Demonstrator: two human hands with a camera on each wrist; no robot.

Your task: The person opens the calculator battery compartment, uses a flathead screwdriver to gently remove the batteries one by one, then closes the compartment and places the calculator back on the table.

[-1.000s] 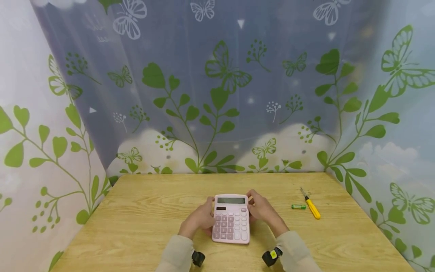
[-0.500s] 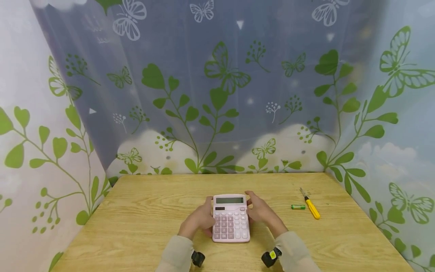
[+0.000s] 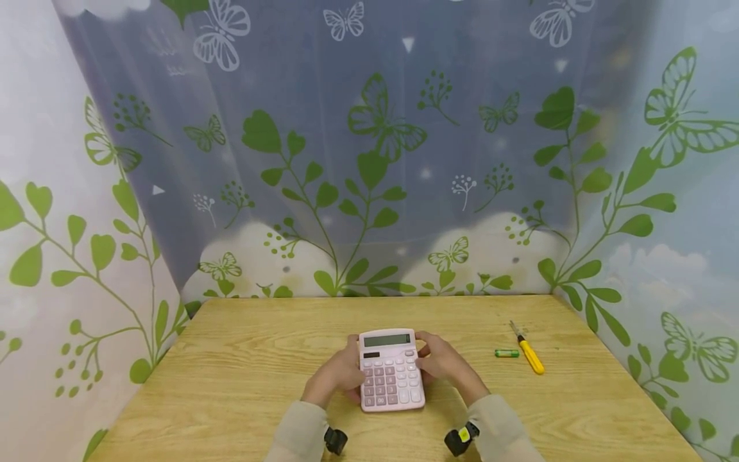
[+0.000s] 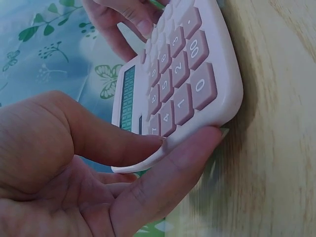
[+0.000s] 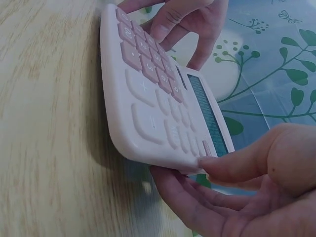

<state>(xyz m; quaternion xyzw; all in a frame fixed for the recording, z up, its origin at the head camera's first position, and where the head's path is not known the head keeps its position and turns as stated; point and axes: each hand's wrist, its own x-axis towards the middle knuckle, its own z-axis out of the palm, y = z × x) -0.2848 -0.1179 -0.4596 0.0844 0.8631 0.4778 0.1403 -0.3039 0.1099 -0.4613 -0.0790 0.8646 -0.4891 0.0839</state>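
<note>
A pink calculator (image 3: 392, 370) with a dark display and rows of keys is held face up between both hands, over the near middle of the table. My left hand (image 3: 337, 374) grips its left edge, thumb on top beside the number keys and fingers beneath. On the opposite edge, my right hand (image 3: 447, 362) pinches with the thumb near the upper right keys and the fingers under the body. In the right wrist view the calculator (image 5: 153, 128) is tilted, its display end raised off the wood. Its underside is hidden in every view.
On the wooden table (image 3: 260, 346), to the right, lie a small green battery (image 3: 507, 353) and a yellow-handled screwdriver (image 3: 530, 355) with its tip pointing away. Curtains (image 3: 381, 160) printed with leaves and butterflies hang behind the table and at both sides.
The calculator's display end has swung slightly left, and the right hand's fingers have followed it. Both hands keep their hold. The battery and screwdriver lie where they were.
</note>
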